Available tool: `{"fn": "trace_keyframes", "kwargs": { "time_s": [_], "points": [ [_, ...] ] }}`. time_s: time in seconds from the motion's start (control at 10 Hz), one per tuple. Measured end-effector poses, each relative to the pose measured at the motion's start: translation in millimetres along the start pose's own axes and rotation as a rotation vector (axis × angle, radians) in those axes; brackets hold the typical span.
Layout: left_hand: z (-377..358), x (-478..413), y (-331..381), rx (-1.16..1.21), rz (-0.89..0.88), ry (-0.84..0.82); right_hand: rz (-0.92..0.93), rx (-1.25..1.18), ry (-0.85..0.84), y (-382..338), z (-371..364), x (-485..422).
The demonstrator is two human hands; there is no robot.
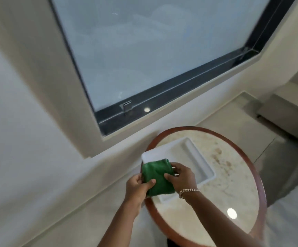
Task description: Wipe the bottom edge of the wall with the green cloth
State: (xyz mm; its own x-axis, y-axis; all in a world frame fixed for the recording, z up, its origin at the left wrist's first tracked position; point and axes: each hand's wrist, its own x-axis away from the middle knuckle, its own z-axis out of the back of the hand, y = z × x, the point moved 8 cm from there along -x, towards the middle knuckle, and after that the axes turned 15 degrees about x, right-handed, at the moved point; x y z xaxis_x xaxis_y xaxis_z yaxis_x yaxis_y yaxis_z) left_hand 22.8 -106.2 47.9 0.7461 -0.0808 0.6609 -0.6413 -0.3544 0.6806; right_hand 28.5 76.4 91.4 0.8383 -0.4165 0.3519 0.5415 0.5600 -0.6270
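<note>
A folded green cloth (158, 177) is held in both hands above the near-left part of a white tray (194, 157). My left hand (137, 188) grips its left edge, thumb on top. My right hand (181, 176) pinches its right side and wears a chain bracelet at the wrist. The white wall (28, 148) fills the left of the view and meets the pale floor along a baseboard (94, 191) that runs diagonally just left of my hands.
The tray lies on a round marble-topped table (233, 184) with a reddish wooden rim, close to the wall. A large dark-framed window (162, 50) is set in the wall above. Pale floor tiles (233, 122) and a low white unit (287, 111) lie at the right.
</note>
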Motion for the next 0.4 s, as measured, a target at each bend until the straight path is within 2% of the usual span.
{"fn": "trace_keyframes", "kwargs": {
  "time_s": [0.2,0.4],
  "points": [
    [-71,-99,-71,-0.104,0.083,0.111,0.0,0.135,-0.055,78,-5,-124],
    [-95,-125,-71,-0.468,0.102,0.107,-0.103,0.11,-0.173,124,-32,-169]
  ]
}}
